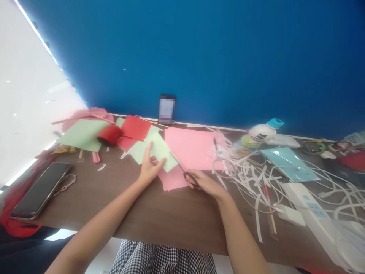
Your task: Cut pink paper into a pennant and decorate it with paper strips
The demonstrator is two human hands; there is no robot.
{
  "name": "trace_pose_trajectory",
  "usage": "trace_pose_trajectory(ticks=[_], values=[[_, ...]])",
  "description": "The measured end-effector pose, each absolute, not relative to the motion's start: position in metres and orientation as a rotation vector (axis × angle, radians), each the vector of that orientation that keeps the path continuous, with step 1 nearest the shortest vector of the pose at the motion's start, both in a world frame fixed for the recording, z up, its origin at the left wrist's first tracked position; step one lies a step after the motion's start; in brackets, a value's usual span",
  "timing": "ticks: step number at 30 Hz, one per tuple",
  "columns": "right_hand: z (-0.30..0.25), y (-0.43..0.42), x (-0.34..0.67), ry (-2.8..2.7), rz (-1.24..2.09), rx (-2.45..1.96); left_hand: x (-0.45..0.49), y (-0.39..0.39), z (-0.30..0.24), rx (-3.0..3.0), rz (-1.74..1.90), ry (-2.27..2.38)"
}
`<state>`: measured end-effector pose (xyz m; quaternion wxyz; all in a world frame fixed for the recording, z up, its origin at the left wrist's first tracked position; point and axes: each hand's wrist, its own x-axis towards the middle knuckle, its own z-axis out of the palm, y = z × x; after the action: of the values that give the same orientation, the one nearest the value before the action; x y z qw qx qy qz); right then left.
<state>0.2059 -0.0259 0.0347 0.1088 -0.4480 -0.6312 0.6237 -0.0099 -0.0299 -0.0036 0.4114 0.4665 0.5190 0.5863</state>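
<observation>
My left hand (149, 165) is on a light green paper sheet (164, 154), thumb and index finger spread along its near edge; the other fingers are mostly hidden. My right hand (207, 183) grips scissors (190, 179) by their dark handles. The scissor blades point up and left, meeting the right edge of the green sheet. Under and behind it lies a large pink paper sheet (194, 148). Red paper (138, 127) and more pale green paper lie just left of the sheet.
A red cylinder (109, 136) and a phone (41, 190) are on the left. Another phone (167, 109) leans on the blue wall. Paper strips and white cables (251, 179), a white bottle (264, 131) with a blue cap and a power strip (310, 213) crowd the right.
</observation>
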Motion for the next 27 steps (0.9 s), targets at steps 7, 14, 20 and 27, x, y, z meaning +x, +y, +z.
trace_pose_trajectory(ticks=[7,14,20,27], values=[[0.036,-0.0263,0.2049,-1.864,1.814,-1.335,-0.01,-0.0281,-0.0067,1.188,1.484,1.278],[0.0324,-0.0255,0.206,-1.915,1.789,-1.33,-0.0108,-0.0274,-0.0094,1.201,1.482,1.31],[0.0291,-0.0255,0.2063,-1.904,1.782,-1.312,-0.0108,-0.027,-0.0081,1.191,1.48,1.285],[0.0298,-0.0259,0.2073,-1.91,1.788,-1.324,-0.0115,-0.0267,-0.0092,1.19,1.475,1.28]])
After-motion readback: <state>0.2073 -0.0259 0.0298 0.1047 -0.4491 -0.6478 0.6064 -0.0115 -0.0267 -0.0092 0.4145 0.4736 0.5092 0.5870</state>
